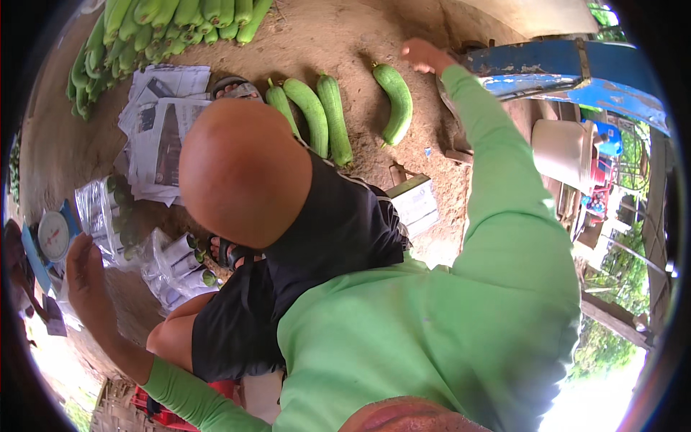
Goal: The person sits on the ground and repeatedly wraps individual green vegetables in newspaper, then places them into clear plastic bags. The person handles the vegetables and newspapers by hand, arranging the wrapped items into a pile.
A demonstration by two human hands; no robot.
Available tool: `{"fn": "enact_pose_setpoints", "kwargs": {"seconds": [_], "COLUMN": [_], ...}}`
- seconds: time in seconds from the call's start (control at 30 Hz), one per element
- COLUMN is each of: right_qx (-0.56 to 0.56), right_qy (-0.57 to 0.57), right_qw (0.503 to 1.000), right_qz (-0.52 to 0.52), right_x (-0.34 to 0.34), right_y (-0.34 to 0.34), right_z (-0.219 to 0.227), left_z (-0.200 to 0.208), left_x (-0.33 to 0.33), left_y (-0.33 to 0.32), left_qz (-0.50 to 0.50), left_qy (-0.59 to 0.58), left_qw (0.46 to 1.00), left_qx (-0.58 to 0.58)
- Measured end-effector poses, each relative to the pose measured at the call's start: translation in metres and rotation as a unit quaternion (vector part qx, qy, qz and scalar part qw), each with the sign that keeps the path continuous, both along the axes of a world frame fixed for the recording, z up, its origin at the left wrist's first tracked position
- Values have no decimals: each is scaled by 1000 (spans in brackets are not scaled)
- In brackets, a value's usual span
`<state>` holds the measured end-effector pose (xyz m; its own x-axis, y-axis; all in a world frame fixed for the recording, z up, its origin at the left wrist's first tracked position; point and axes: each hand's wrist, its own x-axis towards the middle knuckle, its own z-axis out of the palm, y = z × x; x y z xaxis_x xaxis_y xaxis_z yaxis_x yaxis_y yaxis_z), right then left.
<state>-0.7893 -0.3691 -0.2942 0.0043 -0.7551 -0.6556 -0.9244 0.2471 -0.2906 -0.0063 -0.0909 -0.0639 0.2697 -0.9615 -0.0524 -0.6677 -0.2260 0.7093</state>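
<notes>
My right hand (426, 56) reaches out over the dirt floor at the far side, just beyond a curved green gourd (398, 104) that lies by itself. Nothing shows in its loosely bent fingers. To the left of that gourd, three more lie side by side: a long straight gourd (334, 119), a curved gourd (309, 111) and a slimmer gourd (281, 101) partly hidden by my knee. At the far left my left hand (90, 288) is raised, empty, its fingers slightly bent. It is nearest to a dial scale (54, 236).
A big pile of green gourds (165, 25) fills the far left. Newspaper sheets (169, 137) lie below it. Paper-wrapped gourds in clear plastic bags (180, 263) sit by my feet. On the right are a blue painted metal piece (547, 61) and a whitish tub (565, 151).
</notes>
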Motion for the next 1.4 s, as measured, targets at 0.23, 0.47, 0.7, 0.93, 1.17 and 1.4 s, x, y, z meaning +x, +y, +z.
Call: {"fn": "enact_pose_setpoints", "kwargs": {"seconds": [0.23, 0.47, 0.7, 0.93, 1.17, 1.4], "right_qx": [89, 64, 44, 135, 18, -171], "right_qy": [-193, -218, -232, -305, -350, -437], "right_qw": [961, 952, 948, 919, 922, 881], "right_qz": [-177, -204, -211, -209, -163, 67], "right_x": [80, 165, 171, 131, 143, 295], "right_y": [148, 163, 159, 134, 73, 6], "right_z": [-86, -115, -123, -62, 25, 144], "left_z": [-38, -43, -49, -48, -46, -52], "left_x": [-12, -30, -35, -39, -51, -73], "left_y": [-23, -38, -39, -36, -40, -64], "left_qz": [-4, -29, -58, -84, -48, -66], "left_qy": [-5, -28, -31, -56, 47, 141], "left_qw": [998, 997, 997, 994, 995, 988], "left_qx": [64, 67, 44, 52, 71, 16]}}
